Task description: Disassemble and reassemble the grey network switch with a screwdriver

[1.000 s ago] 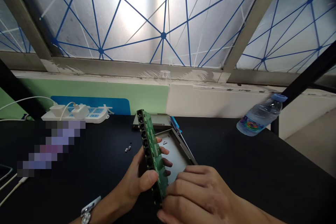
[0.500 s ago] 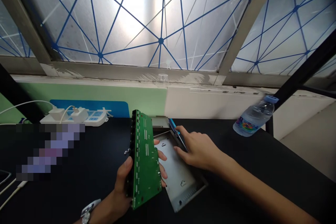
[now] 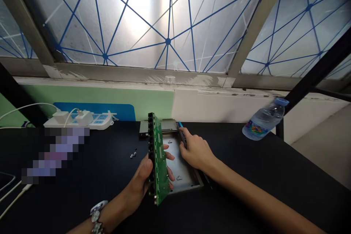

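Observation:
My left hand point(image 3: 141, 175) grips a green circuit board point(image 3: 162, 164) on edge, its thumb on the row of black ports and its fingertips showing behind the far side. Behind and right of the board lies an open metal case point(image 3: 183, 173), partly covered by it. My right hand point(image 3: 197, 150) is closed at the case's right wall, thumb on the inner side. A blue-and-black pen-like tool point(image 3: 182, 136) runs along that wall under the fingers; whether they grip it too is unclear. Its thin end shows below the palm.
Small screws point(image 3: 133, 155) lie left of the board. A grey metal piece point(image 3: 144, 128) sits behind it. At the back left is a white power strip point(image 3: 102, 121) with plugs and cables. A water bottle point(image 3: 263, 120) leans at the back right by a black post.
The case has turned straighter and shifted left and away, together with my right hand. My left hand has moved the board right and turned it more edge-on, uncovering the screws and grey metal piece.

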### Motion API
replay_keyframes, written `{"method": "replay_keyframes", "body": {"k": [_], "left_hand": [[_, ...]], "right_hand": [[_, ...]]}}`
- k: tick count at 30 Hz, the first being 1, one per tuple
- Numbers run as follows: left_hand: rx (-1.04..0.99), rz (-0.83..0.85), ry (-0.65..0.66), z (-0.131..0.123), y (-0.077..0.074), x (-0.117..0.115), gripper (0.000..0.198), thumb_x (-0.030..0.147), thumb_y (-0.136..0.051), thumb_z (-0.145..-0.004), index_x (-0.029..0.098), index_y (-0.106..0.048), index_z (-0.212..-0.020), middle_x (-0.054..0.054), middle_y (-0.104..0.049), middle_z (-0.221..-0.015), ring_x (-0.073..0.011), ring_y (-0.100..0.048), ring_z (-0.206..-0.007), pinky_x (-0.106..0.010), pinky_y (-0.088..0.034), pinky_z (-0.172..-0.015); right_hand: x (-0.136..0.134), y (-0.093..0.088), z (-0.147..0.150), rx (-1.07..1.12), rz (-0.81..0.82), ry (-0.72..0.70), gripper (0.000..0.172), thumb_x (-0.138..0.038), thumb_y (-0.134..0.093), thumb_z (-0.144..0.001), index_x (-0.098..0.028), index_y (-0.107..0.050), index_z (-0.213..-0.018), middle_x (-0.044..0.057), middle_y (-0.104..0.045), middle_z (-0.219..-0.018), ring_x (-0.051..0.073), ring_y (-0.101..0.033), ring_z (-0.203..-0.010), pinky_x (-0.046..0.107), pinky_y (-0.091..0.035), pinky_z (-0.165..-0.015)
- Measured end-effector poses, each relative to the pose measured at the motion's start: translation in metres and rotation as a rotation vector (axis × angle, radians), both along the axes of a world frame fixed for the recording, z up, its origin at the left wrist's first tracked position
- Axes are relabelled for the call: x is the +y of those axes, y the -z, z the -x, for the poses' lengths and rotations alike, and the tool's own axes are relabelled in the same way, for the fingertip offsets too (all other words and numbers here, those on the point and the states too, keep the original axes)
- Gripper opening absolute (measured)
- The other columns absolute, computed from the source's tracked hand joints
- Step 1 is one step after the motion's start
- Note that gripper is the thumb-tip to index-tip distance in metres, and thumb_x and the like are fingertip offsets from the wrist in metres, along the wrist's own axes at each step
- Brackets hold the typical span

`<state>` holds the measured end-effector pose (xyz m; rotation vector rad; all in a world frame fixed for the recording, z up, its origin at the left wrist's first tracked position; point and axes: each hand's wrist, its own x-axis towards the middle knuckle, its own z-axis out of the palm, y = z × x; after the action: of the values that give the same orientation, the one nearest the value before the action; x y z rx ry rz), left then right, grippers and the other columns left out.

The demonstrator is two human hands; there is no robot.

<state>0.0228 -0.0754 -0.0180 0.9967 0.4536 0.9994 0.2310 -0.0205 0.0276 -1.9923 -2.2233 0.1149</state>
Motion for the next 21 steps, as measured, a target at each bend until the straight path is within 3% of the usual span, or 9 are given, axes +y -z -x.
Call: {"method": "replay_keyframes", "body": {"k": [6, 8, 10, 13, 15, 18, 21], "left_hand": [[0.12, 0.053, -0.124, -0.004, -0.027, 0.005, 0.068, 0.072, -0.062, -0.086, 0.023, -0.056, -0.133, -0.012, -0.054, -0.123, -0.0224, -0.064, -0.083, -0.043, -0.061, -0.071], [0.164, 0.074, -0.159, -0.006, -0.036, 0.008, 0.069, 0.072, -0.065, -0.084, 0.022, -0.056, -0.13, -0.011, -0.055, -0.12, -0.0223, -0.064, -0.083, -0.043, -0.062, -0.07], [0.211, 0.089, -0.193, -0.009, -0.04, 0.012, 0.068, 0.073, -0.065, -0.083, 0.021, -0.057, -0.126, -0.01, -0.057, -0.116, -0.0221, -0.064, -0.083, -0.041, -0.061, -0.068], [0.29, 0.066, -0.231, -0.019, -0.038, 0.021, 0.061, 0.073, -0.06, -0.087, 0.02, -0.061, -0.118, -0.007, -0.063, -0.104, -0.0212, -0.063, -0.081, -0.036, -0.058, -0.069], [0.331, -0.018, -0.259, -0.026, -0.032, 0.028, 0.058, 0.071, -0.059, -0.089, 0.019, -0.063, -0.113, -0.006, -0.065, -0.099, -0.021, -0.062, -0.084, -0.034, -0.055, -0.074], [0.343, -0.139, -0.286, -0.032, -0.023, 0.034, 0.054, 0.068, -0.06, -0.09, 0.019, -0.063, -0.111, -0.005, -0.066, -0.1, -0.0211, -0.061, -0.088, -0.032, -0.051, -0.079], [0.32, -0.157, -0.243, -0.032, -0.018, 0.033, 0.054, 0.069, -0.055, -0.093, 0.02, -0.06, -0.114, -0.005, -0.064, -0.1, -0.0191, -0.06, -0.079, -0.033, -0.051, -0.074]], "right_hand": [[-0.004, 0.002, -0.003, 0.005, -0.118, -0.022, 0.041, -0.043, -0.045, -0.099, -0.019, -0.058, -0.131, 0.008, -0.071, -0.075, 0.028, -0.069, -0.069, 0.031, -0.03, -0.059], [-0.01, -0.005, -0.005, 0.097, -0.227, -0.114, 0.032, -0.039, -0.048, -0.098, -0.018, -0.062, -0.117, 0.003, -0.065, -0.068, 0.022, -0.063, -0.061, 0.03, -0.029, -0.057], [-0.019, -0.015, -0.004, 0.278, -0.371, -0.308, 0.019, -0.034, -0.053, -0.095, -0.019, -0.061, -0.104, -0.002, -0.057, -0.066, 0.016, -0.055, -0.056, 0.028, -0.032, -0.056], [-0.035, -0.027, 0.001, 0.522, -0.53, -0.747, 0.01, -0.03, -0.058, -0.091, -0.021, -0.053, -0.089, -0.004, -0.049, -0.067, 0.012, -0.047, -0.054, 0.025, -0.036, -0.055], [-0.043, -0.029, 0.004, 0.543, -0.611, -0.933, 0.013, -0.028, -0.061, -0.089, -0.022, -0.049, -0.086, -0.004, -0.05, -0.068, 0.012, -0.045, -0.054, 0.026, -0.035, -0.053], [-0.047, -0.024, 0.006, 0.528, -0.627, -0.964, 0.014, -0.015, -0.056, -0.089, -0.023, -0.046, -0.084, -0.004, -0.051, -0.066, 0.012, -0.044, -0.053, 0.026, -0.034, -0.052], [-0.046, -0.02, 0.003, 0.588, -0.536, -0.908, 0.011, -0.015, -0.056, -0.089, -0.022, -0.049, -0.086, -0.003, -0.055, -0.067, 0.011, -0.049, -0.054, 0.024, -0.038, -0.052]]}}
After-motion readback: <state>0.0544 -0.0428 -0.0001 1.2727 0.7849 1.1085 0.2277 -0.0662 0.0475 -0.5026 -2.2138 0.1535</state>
